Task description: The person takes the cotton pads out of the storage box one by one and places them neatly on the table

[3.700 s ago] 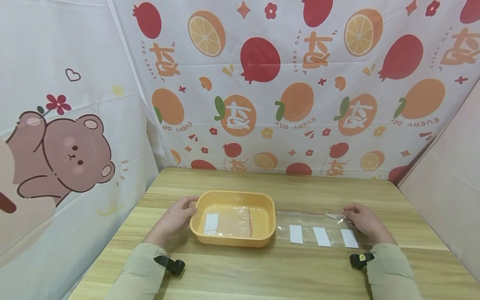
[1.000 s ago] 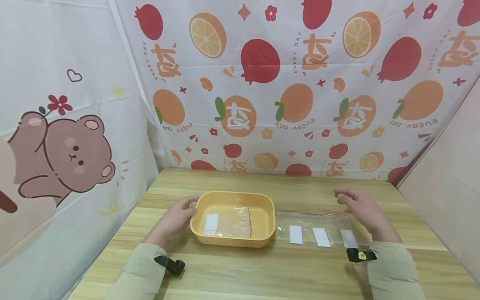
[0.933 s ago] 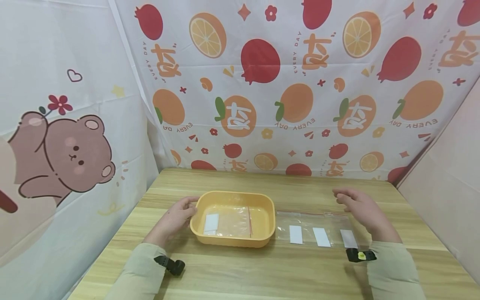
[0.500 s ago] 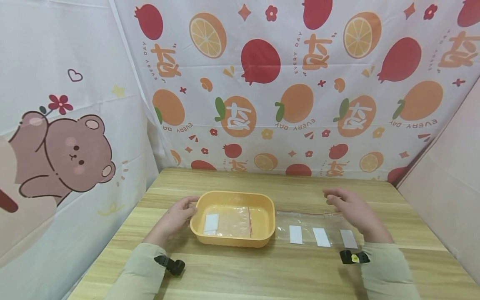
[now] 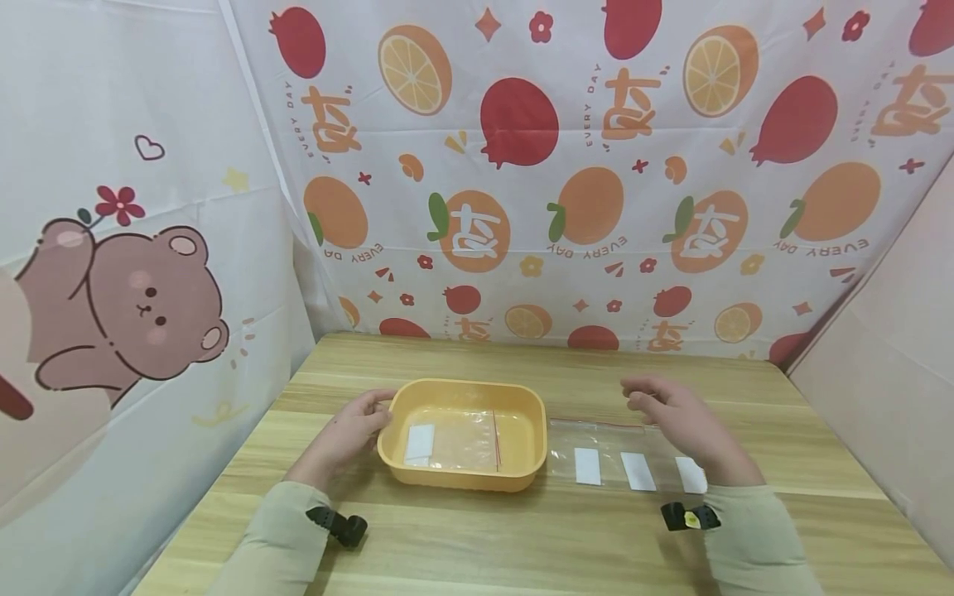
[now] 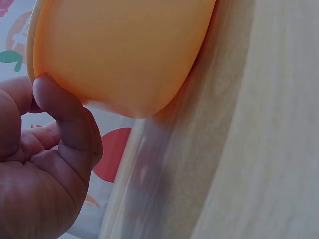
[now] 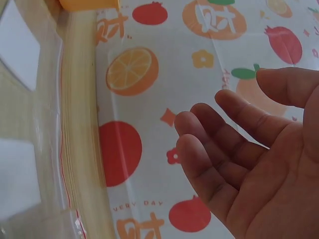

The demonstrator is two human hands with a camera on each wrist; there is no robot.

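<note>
On the pale wood-grain table [image 5: 566, 542], the yellow rounded-rectangular plastic tub [image 5: 462, 480] sits left of clear, red-zipped plastic bags [image 5: 610, 451]. The left hand [image 5: 352, 432] pinches the tub's rim; the right hand [image 5: 681, 418], fingers relaxed, holding nothing, has shifted left near the bags.

Smooth plastic tub [image 5: 462, 480], glossy plastic bags [image 5: 611, 440], wood-grain tabletop [image 5: 477, 542], creased matt cloth backdrop [image 5: 522, 211]
</note>
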